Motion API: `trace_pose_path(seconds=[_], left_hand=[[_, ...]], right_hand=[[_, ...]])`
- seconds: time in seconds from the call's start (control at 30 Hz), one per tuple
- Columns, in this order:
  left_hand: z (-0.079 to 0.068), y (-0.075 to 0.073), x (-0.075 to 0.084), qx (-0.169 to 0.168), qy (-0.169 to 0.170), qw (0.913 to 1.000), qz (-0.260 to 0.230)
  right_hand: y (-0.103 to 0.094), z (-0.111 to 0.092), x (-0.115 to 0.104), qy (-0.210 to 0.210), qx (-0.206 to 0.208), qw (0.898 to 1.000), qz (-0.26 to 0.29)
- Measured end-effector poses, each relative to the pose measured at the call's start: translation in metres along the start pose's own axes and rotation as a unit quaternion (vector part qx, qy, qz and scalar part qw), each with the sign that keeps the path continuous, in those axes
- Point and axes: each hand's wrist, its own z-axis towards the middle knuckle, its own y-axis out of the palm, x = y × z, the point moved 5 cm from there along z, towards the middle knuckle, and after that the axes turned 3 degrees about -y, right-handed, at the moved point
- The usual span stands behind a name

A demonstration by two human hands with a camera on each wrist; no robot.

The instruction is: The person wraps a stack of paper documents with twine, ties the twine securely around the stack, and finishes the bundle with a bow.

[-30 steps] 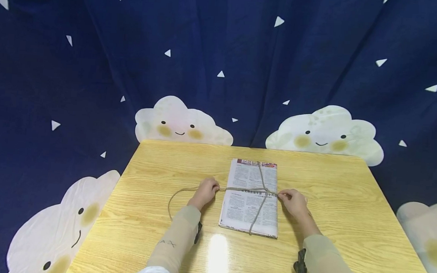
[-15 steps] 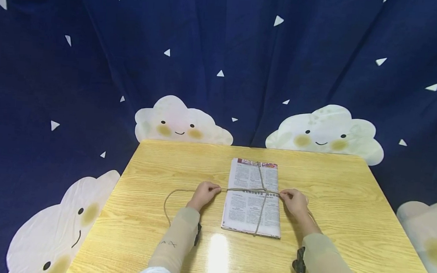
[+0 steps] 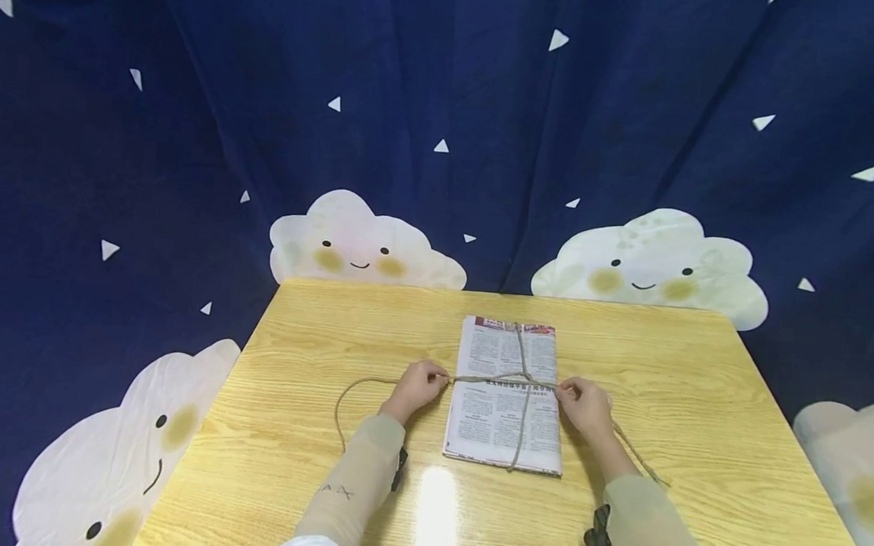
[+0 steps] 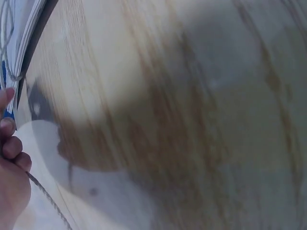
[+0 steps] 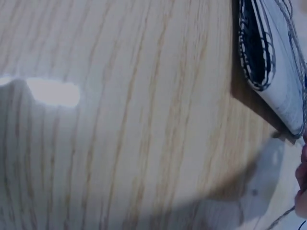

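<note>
Nearest you, your left sleeve [image 3: 349, 486] and right sleeve [image 3: 654, 528] reached in over the table [image 3: 306, 332], the left one marked with dark lettering. A pale patch of glare [image 3: 435, 515] shone on the wood between them, and a black device [image 3: 599, 535] sat at your right wrist.

Beyond the cuffs, your left hand [image 3: 417, 387] pinched the rope [image 3: 526, 380] between thumb and fingers, just beside the left edge of the newspaper [image 3: 476, 417]. From that grip the slack curved out leftward and bent back toward your forearm. Your right hand [image 3: 585, 403] had its thumb and fingers closed on the rope at the right edge; whether they touched the paper, I could not tell. A tail from that side ran past your wrist and lay on the wood.

The newspaper lay flat, folded, between your hands, printed side up. One strand crossed it lengthwise, another sideways, meeting near its middle.

Past the table's far edge hung a dark blue curtain [image 3: 420, 55] with white triangles and smiling clouds [image 3: 364, 243].
</note>
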Motion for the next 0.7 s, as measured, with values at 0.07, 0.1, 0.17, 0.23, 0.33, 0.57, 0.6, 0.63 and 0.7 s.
trace_pose_path(seconds=[0.07,0.1,0.17,0.23,0.33,0.57,0.6,0.63,0.7], left_hand=[[0.0,0.001,0.0,-0.007,-0.004,1.0,-0.003],[0.0,0.003,0.001,-0.012,-0.001,0.9999,-0.002],[0.001,0.005,0.002,-0.022,0.004,0.9998,0.001],[0.001,0.007,0.004,-0.028,0.02,0.9994,0.005],[0.001,0.01,0.008,-0.033,0.03,0.999,0.007],[-0.001,0.01,0.017,-0.031,0.016,0.9993,-0.016],[-0.002,0.01,0.017,-0.032,0.013,0.9992,-0.018],[-0.002,0.01,0.018,-0.033,0.009,0.9992,-0.022],[-0.003,0.01,0.018,-0.033,0.005,0.9992,-0.023]], right_hand=[[0.001,-0.002,-0.002,0.004,-0.027,1.0,0.007],[0.003,-0.003,-0.002,0.007,-0.042,0.999,0.013],[0.005,-0.005,-0.004,0.015,-0.068,0.997,0.022],[0.006,-0.008,-0.007,0.016,-0.086,0.996,0.03],[0.008,-0.012,-0.013,0.011,-0.098,0.994,0.037],[0.015,-0.018,-0.016,-0.007,-0.113,0.993,0.036],[0.016,-0.017,-0.015,-0.008,-0.11,0.993,0.036],[0.017,-0.016,-0.014,-0.011,-0.11,0.993,0.034],[0.018,-0.014,-0.011,-0.014,-0.109,0.993,0.034]])
